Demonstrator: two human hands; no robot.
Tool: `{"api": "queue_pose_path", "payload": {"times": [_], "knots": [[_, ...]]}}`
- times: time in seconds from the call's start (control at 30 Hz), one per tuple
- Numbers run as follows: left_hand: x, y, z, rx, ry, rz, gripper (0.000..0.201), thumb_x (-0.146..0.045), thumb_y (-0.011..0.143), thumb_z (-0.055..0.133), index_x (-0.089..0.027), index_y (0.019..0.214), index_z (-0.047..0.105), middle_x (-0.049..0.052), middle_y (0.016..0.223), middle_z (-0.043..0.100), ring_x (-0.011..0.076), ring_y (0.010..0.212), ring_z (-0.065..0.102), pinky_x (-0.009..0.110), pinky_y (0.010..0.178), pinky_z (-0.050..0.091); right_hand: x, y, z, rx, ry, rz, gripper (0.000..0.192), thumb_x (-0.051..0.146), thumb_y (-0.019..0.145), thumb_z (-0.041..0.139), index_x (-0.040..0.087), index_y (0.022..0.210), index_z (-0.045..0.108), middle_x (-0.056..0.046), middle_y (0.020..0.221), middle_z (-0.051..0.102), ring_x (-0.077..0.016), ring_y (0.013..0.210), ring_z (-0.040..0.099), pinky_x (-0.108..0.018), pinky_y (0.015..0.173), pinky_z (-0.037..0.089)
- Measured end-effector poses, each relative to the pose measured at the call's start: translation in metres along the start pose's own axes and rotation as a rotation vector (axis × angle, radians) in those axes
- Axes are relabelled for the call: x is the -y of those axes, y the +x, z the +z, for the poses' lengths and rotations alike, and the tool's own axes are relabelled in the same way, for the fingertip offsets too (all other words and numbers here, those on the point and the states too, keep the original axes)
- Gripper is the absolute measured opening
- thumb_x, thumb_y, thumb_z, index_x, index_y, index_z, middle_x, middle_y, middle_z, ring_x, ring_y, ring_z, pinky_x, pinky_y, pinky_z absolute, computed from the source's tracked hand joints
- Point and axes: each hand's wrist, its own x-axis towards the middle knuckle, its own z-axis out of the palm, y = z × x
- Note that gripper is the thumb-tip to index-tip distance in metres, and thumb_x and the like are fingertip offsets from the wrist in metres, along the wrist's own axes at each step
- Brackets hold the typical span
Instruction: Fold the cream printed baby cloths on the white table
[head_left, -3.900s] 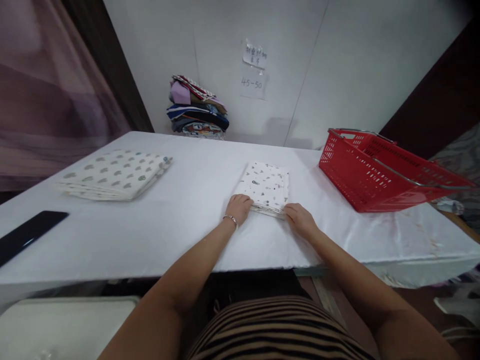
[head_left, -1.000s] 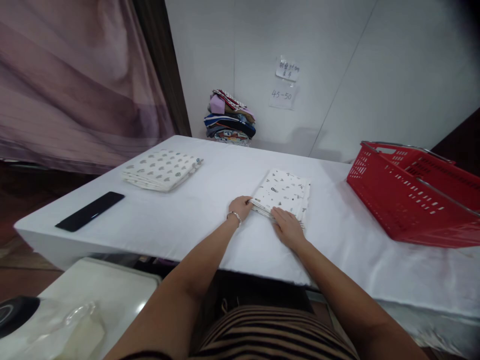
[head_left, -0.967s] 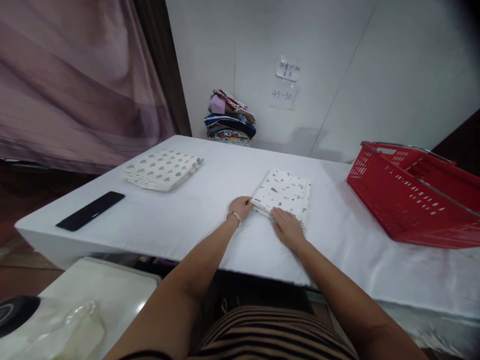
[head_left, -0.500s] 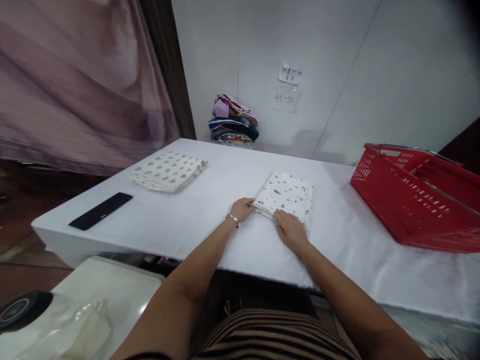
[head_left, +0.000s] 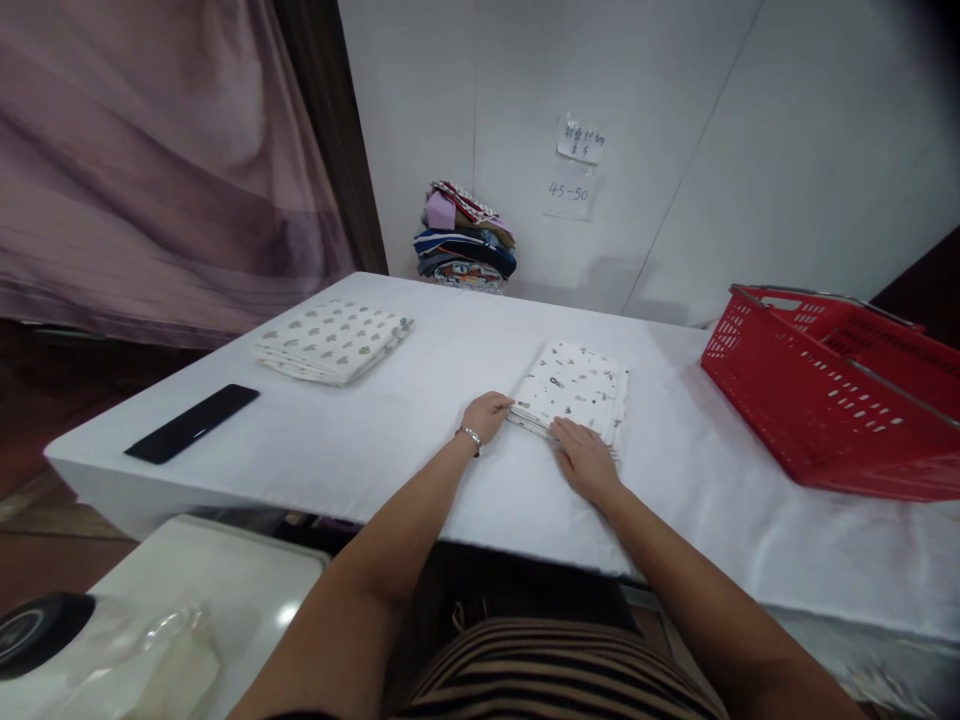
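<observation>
The folded cloth (head_left: 574, 386) stays put, both hands still touching its near edge.

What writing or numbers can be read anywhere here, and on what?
"45-50": handwritten on the lower white paper note taped to the white wall.
Upper white paper note: handwritten characters, too small to read.
Nothing readable elsewhere.

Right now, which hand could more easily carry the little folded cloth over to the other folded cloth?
Probably the left hand: it grips the small folded cloth at its left corner, on the side toward the heart-print cloth. The right hand rests at its near edge.
</observation>
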Motion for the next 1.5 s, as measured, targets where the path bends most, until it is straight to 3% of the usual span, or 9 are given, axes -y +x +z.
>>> {"api": "queue_pose_path", "payload": {"times": [0.3,0.6,0.87,1.17,1.5], "knots": [[0.002,0.001,-0.008,0.023,-0.128,-0.014,0.019,-0.023,0.078,0.056,-0.023,0.090,0.071,0.001,0.104,0.066,0.0147,0.091,0.061,0.026,0.082,0.049,-0.001,0.000,0.001,-0.005,-0.009,0.000,0.045,0.022,0.089,0.040,0.018,0.134,0.043,-0.008,0.139,0.045,-0.0220,0.126,0.041,-0.041,0.103,0.031],[-0.012,0.006,-0.015,0.108,0.268,0.206,0.020,-0.023,0.081,0.056,-0.028,0.093,0.070,-0.001,0.104,0.064,0.0157,0.099,0.056,0.028,0.089,0.045,0.000,0.000,0.002,-0.006,-0.001,0.003,0.049,0.021,0.089,0.040,0.018,0.138,0.039,-0.008,0.139,0.045,-0.0223,0.127,0.040,-0.041,0.103,0.032],[-0.019,0.006,-0.017,0.136,0.402,0.282,0.021,-0.024,0.082,0.053,-0.029,0.096,0.069,-0.001,0.104,0.063,0.0153,0.098,0.055,0.027,0.086,0.046,-0.001,0.000,0.001,-0.019,0.013,-0.010,0.050,0.019,0.088,0.041,0.021,0.138,0.038,-0.008,0.138,0.045,-0.0219,0.126,0.041,-0.042,0.102,0.033],[-0.020,0.011,-0.014,0.134,0.223,0.163,0.015,-0.022,0.077,0.054,-0.025,0.080,0.069,-0.001,0.098,0.065,0.0148,0.091,0.058,0.025,0.080,0.047,0.000,0.000,-0.001,0.000,0.010,-0.001,0.048,0.020,0.088,0.040,0.019,0.136,0.040,-0.008,0.139,0.044,-0.0219,0.127,0.039,-0.041,0.103,0.032],[-0.007,0.006,-0.019,0.179,0.133,0.213,0.022,-0.025,0.076,0.056,-0.027,0.094,0.069,-0.001,0.104,0.064,0.0134,0.087,0.060,0.023,0.079,0.047,0.000,0.000,-0.001,0.002,0.020,0.001,0.048,0.021,0.089,0.040,0.019,0.137,0.040,-0.009,0.139,0.044,-0.0226,0.126,0.040,-0.043,0.103,0.032]]}}
